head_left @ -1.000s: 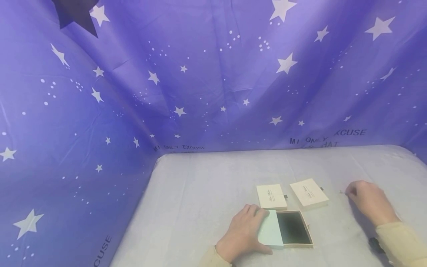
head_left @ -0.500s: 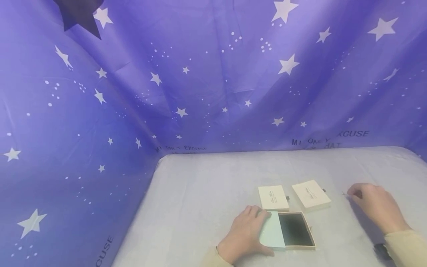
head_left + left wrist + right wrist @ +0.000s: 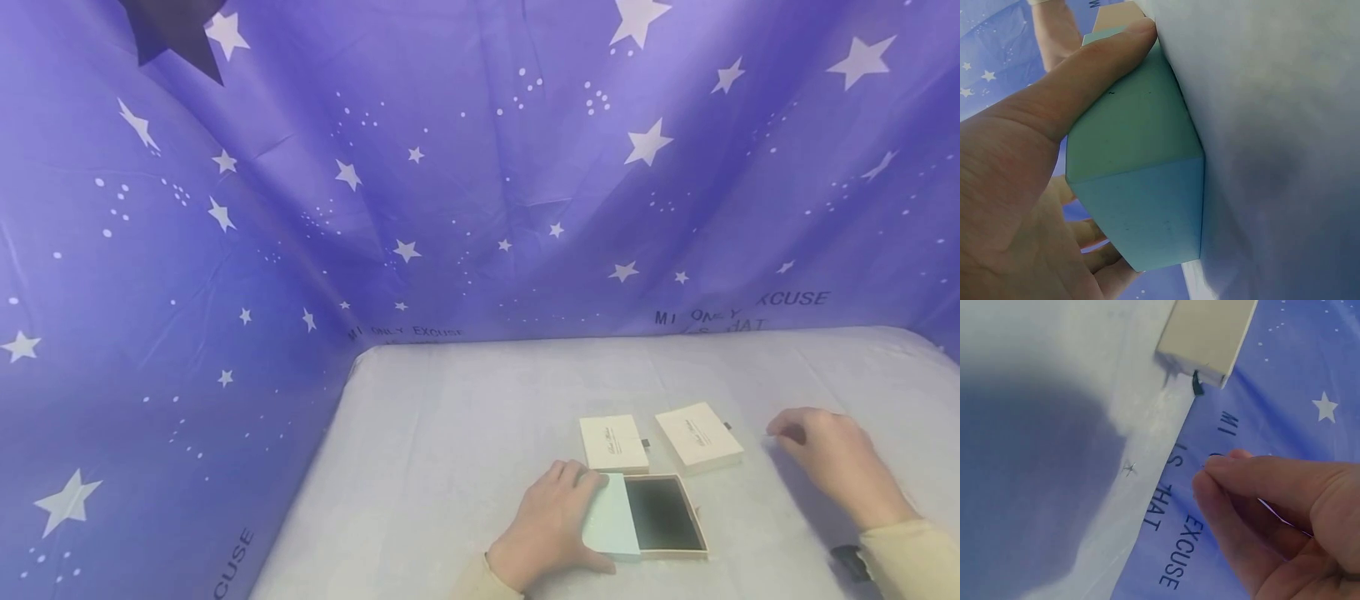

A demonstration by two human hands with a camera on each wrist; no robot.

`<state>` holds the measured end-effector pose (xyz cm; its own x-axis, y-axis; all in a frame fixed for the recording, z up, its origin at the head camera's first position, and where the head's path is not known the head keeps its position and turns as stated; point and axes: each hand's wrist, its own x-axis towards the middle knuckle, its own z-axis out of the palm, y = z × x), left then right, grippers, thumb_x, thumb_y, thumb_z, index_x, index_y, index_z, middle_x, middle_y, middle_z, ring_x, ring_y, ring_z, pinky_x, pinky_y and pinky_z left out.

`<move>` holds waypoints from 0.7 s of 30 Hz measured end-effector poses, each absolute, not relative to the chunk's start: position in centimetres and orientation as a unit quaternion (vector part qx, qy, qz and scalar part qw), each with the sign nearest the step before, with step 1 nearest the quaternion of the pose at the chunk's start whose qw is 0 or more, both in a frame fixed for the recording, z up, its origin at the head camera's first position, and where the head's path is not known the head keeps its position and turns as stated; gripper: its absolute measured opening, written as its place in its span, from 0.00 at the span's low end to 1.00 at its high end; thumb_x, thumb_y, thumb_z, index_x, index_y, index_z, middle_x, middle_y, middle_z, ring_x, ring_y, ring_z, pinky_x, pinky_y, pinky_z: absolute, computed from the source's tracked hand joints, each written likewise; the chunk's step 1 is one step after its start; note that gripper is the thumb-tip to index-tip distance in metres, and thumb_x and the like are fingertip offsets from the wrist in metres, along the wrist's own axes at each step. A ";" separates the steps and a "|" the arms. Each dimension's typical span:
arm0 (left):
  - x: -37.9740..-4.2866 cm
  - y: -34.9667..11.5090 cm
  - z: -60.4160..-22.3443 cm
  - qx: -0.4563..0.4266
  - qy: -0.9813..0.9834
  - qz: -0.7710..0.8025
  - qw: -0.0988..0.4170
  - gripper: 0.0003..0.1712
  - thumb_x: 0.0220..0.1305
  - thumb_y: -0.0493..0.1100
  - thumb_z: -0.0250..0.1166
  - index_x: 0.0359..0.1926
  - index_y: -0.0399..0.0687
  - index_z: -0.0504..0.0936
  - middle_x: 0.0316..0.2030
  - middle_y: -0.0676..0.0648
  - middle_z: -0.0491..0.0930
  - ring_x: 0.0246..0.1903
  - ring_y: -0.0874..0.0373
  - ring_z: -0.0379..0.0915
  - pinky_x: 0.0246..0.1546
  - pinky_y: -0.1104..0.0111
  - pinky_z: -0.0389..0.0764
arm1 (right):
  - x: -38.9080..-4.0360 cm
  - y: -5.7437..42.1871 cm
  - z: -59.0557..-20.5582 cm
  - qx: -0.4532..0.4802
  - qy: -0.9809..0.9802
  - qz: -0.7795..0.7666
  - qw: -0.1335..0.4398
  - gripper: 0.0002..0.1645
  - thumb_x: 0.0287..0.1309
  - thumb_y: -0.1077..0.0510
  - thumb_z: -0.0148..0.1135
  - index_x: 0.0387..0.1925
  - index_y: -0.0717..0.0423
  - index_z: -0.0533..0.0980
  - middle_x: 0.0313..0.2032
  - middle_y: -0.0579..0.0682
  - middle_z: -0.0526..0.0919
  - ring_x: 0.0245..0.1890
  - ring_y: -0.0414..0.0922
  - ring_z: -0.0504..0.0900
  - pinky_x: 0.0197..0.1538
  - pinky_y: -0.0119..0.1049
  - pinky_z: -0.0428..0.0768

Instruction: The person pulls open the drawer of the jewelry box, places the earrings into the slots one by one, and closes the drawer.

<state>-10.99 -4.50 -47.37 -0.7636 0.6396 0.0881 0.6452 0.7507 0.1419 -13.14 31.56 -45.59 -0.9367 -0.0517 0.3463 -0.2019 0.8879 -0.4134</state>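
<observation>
My left hand (image 3: 543, 529) grips the pale mint sleeve (image 3: 611, 517) of a slide-out gift box, thumb (image 3: 1110, 59) along one side and fingers on the opposite side. The box's drawer (image 3: 703, 533), lined in black, sticks out of the sleeve to the right. Over the right part of the table, my right hand (image 3: 836, 458) holds thumb and forefinger pinched. A small silvery star-shaped trinket (image 3: 1129, 468) shows below those fingertips in the right wrist view; any link between them is too fine to see.
Two cream boxes with printed lids and dark pull tabs, a left one (image 3: 613, 442) and a right one (image 3: 697, 435), lie behind the mint box. A dark object (image 3: 851, 562) shows by the right sleeve. A purple starred curtain (image 3: 480, 167) rises behind the pale-covered table (image 3: 420, 467).
My right hand shifts slightly left, and its fingertips now cover the spot where the tiny thing showed in the head view. The left hand and the boxes stay put.
</observation>
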 end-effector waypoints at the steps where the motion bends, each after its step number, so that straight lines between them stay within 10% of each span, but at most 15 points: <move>1: -11.0 -4.5 -47.4 -0.344 -0.935 -0.081 0.020 0.57 0.31 0.74 0.78 0.63 0.58 0.70 0.52 0.59 0.72 0.48 0.68 0.66 0.44 0.80 0.72 | -13.1 31.4 -45.4 0.064 -0.958 0.228 0.164 0.05 0.44 0.72 0.70 0.27 0.65 0.82 0.31 0.68 0.84 0.33 0.69 0.81 0.40 0.66 0.75; 21: -10.9 -4.6 -47.5 -0.347 -0.934 -0.074 0.036 0.57 0.30 0.73 0.78 0.63 0.58 0.70 0.50 0.59 0.71 0.49 0.67 0.66 0.46 0.80 0.71 | -11.3 28.7 -45.0 0.087 -0.953 0.247 0.150 0.06 0.46 0.67 0.71 0.29 0.57 0.84 0.31 0.57 0.87 0.29 0.56 0.84 0.37 0.58 0.80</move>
